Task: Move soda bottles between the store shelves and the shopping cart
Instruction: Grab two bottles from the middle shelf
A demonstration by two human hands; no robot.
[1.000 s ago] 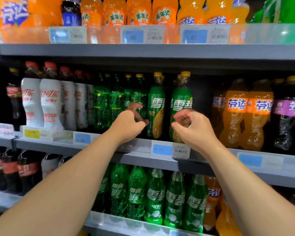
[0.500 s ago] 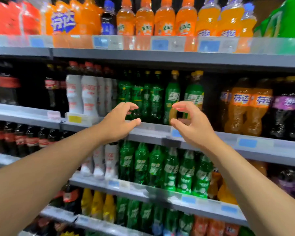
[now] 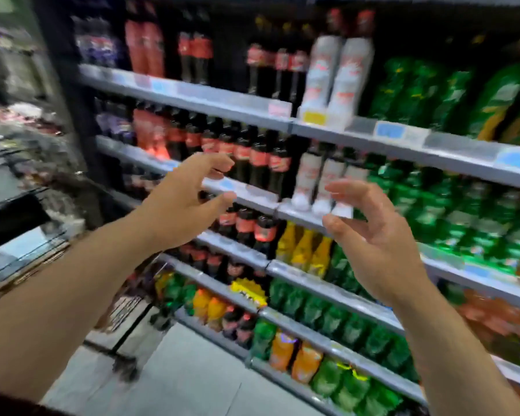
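Bare left hand (image 3: 186,205) and bare right hand (image 3: 376,235) are raised side by side, fingers loosely curved and spread, holding nothing; beyond them, blurred, dark red-labelled plastic cola bottles (image 3: 252,159) and green plastic soda bottles (image 3: 463,211) stand on grey metal store shelves (image 3: 457,144).

Blue price tags (image 3: 389,131) sit in rows, a yellow starburst promo tag (image 3: 248,291) hangs lower down, and pale floor tiles (image 3: 198,370) lie below.

The shelves (image 3: 321,291) looked like grey painted metal, matt, their front edges faced with clear glossy plastic strips (image 3: 460,145) over paper price tags (image 3: 389,130). The soda bottles (image 3: 321,76) were shiny, smooth plastic. The floor (image 3: 192,370) was pale, smooth, faintly glossy.
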